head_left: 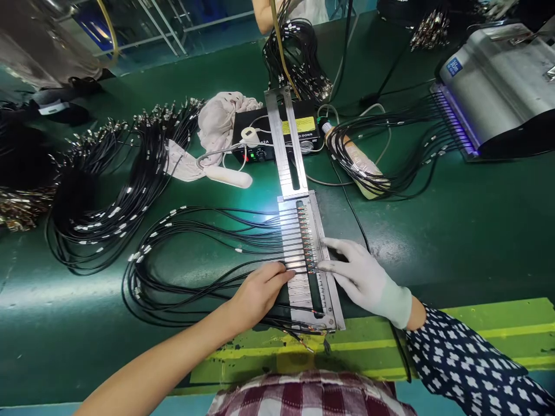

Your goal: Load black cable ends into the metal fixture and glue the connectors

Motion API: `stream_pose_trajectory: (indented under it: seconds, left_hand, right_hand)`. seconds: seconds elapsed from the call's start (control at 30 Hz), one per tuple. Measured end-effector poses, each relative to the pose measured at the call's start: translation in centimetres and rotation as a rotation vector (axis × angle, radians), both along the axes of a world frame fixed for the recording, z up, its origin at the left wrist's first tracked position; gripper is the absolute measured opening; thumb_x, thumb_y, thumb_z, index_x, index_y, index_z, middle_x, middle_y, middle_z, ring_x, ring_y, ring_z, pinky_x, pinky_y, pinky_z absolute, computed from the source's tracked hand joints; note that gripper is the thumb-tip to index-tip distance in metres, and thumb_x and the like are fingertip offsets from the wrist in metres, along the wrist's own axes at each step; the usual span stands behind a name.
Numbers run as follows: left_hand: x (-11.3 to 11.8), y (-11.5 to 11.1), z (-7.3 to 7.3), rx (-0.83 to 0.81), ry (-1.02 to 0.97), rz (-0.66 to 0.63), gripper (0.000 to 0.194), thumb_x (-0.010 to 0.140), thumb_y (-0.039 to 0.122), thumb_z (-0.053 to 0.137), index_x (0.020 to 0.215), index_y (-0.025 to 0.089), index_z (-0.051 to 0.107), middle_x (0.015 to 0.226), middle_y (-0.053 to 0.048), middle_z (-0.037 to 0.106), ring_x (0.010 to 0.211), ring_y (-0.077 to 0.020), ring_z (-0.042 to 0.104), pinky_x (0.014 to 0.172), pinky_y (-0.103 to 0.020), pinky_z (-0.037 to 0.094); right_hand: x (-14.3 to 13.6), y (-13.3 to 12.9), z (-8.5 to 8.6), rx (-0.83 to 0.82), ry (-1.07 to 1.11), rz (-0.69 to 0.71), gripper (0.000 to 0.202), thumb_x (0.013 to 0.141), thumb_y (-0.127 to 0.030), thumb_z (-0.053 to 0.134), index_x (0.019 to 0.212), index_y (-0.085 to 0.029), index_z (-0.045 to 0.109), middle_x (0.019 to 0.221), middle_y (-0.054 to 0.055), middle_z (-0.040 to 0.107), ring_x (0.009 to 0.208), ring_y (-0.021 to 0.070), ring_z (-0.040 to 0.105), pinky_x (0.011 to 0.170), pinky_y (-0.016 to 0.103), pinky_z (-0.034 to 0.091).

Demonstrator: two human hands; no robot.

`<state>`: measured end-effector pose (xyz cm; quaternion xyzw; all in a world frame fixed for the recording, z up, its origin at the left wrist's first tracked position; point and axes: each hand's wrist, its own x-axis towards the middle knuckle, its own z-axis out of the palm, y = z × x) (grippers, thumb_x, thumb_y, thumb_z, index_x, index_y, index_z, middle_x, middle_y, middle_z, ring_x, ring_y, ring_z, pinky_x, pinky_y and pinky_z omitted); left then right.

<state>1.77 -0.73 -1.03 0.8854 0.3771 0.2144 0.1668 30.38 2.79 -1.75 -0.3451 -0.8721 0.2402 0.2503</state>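
Black cable [302, 273] is lying crosswise on the slotted metal fixture [299, 299] atop the tabletop [433, 242], the grip of the left hand [259, 290] pinching it left of its tip, the right hand [368, 281], fingers spread, resting nearer that tip.

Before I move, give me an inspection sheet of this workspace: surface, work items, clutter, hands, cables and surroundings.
Surface: green table, yellow-green strip along the near edge.
Work items: metal jig holding a row of cable ends.
Clutter: crumpled cloth, bottle under cables, black box.
Hands: bare left pinching a cable; gloved right at the jig's right edge.
Cables: looped left of the jig; more bundles beyond; others reach the purple-lit machine.
Surroundings: another person's arm across the table.
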Motion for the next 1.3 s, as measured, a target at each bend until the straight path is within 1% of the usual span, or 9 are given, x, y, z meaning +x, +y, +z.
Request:
stream_pose_trajectory:
  seconds: [0.1, 0.27, 0.33, 0.47, 0.6, 0.7, 0.83, 1.0, 1.3]
  left_hand:
    - [-0.2, -0.6, -0.1, 0.076, 0.088, 0.054, 0.029, 0.098, 0.011, 0.043, 0.121, 0.016, 0.06, 0.095, -0.008, 0.057, 0.085, -0.0182, 0.052, 0.073, -0.03, 0.045]
    - [-0.6, -1.5, -0.1, 0.11, 0.258, -0.014, 0.04, 0.097, 0.008, 0.038, 0.136, 0.008, 0.05, 0.087, -0.008, 0.06, 0.078, -0.0203, 0.048, 0.068, -0.033, 0.038]
    - [-0.7, -1.6, 0.4, 0.044, 0.258, 0.002, 0.039, 0.098, 0.01, 0.039, 0.136, 0.011, 0.049, 0.088, -0.007, 0.061, 0.08, -0.0209, 0.049, 0.07, -0.034, 0.037]
    - [-0.8, -1.7, 1.8, -0.267, 0.14, -0.004, 0.03, 0.098, 0.024, 0.052, 0.128, 0.017, 0.052, 0.102, -0.007, 0.063, 0.091, -0.0205, 0.053, 0.082, -0.035, 0.04]
    - [-0.9, -2.4, 1.9, -0.382, 0.038, -0.041, 0.015, 0.099, 0.018, 0.049, 0.112, 0.018, 0.057, 0.098, -0.005, 0.062, 0.091, -0.0186, 0.054, 0.083, -0.032, 0.043]
    - [-0.8, -2.6, 1.4, -0.323, -0.07, 0.047, 0.018, 0.099, 0.013, 0.047, 0.113, 0.018, 0.058, 0.098, -0.006, 0.06, 0.091, -0.0168, 0.055, 0.08, -0.028, 0.046]
    - [-0.3, -2.4, 0.7, -0.094, -0.052, 0.139, 0.017, 0.097, 0.011, 0.05, 0.11, 0.016, 0.059, 0.094, -0.007, 0.06, 0.087, -0.0167, 0.057, 0.077, -0.027, 0.048]
    - [0.0, -2.3, -0.1, 0.148, 0.105, 0.12, 0.017, 0.096, 0.009, 0.048, 0.109, 0.014, 0.059, 0.088, -0.007, 0.06, 0.08, -0.019, 0.054, 0.072, -0.031, 0.048]
    - [-0.2, -2.0, -0.2, 0.312, 0.22, 0.022, 0.022, 0.096, 0.008, 0.045, 0.115, 0.009, 0.057, 0.091, -0.011, 0.063, 0.079, -0.0206, 0.054, 0.068, -0.034, 0.044]
  right_hand:
    - [0.1, 0.0, 0.1, 0.019, -0.016, 0.034, 0.032, 0.098, -0.019, 0.043, 0.12, -0.024, 0.066, 0.149, 0.011, 0.044, 0.127, 0.0296, 0.048, 0.102, 0.052, 0.046]
    - [0.0, 0.1, 0.1, 0.044, -0.026, 0.01, 0.03, 0.099, -0.019, 0.043, 0.118, -0.023, 0.066, 0.15, 0.01, 0.046, 0.126, 0.0292, 0.049, 0.102, 0.05, 0.046]
    - [0.0, 0.0, 0.1, 0.065, -0.027, 0.0, 0.03, 0.099, -0.019, 0.042, 0.118, -0.021, 0.066, 0.15, 0.01, 0.048, 0.125, 0.0289, 0.051, 0.101, 0.05, 0.046]
    - [0.0, -0.3, 0.1, 0.071, -0.049, 0.002, 0.031, 0.1, -0.018, 0.042, 0.122, -0.02, 0.063, 0.148, 0.009, 0.05, 0.118, 0.0273, 0.056, 0.095, 0.047, 0.05]
    - [-0.2, -0.4, 0.3, 0.038, -0.058, -0.007, 0.037, 0.101, -0.018, 0.042, 0.136, -0.023, 0.052, 0.144, 0.006, 0.055, 0.118, 0.0253, 0.056, 0.098, 0.047, 0.049]
    - [-0.4, -0.3, 0.3, 0.014, -0.059, -0.053, 0.038, 0.101, -0.021, 0.042, 0.138, -0.022, 0.05, 0.145, 0.008, 0.053, 0.126, 0.0257, 0.052, 0.104, 0.048, 0.047]
    - [-0.5, -0.2, 0.2, -0.007, -0.087, -0.079, 0.035, 0.101, -0.025, 0.044, 0.135, -0.022, 0.053, 0.143, 0.01, 0.053, 0.127, 0.026, 0.053, 0.102, 0.047, 0.048]
    - [-0.4, -0.2, 0.0, -0.016, -0.09, -0.084, 0.034, 0.102, -0.025, 0.044, 0.134, -0.021, 0.053, 0.143, 0.01, 0.054, 0.127, 0.0254, 0.053, 0.103, 0.046, 0.048]
    - [-0.5, -0.1, 0.2, -0.027, -0.06, -0.095, 0.032, 0.101, -0.027, 0.044, 0.13, -0.022, 0.057, 0.14, 0.011, 0.056, 0.123, 0.0266, 0.056, 0.099, 0.048, 0.051]
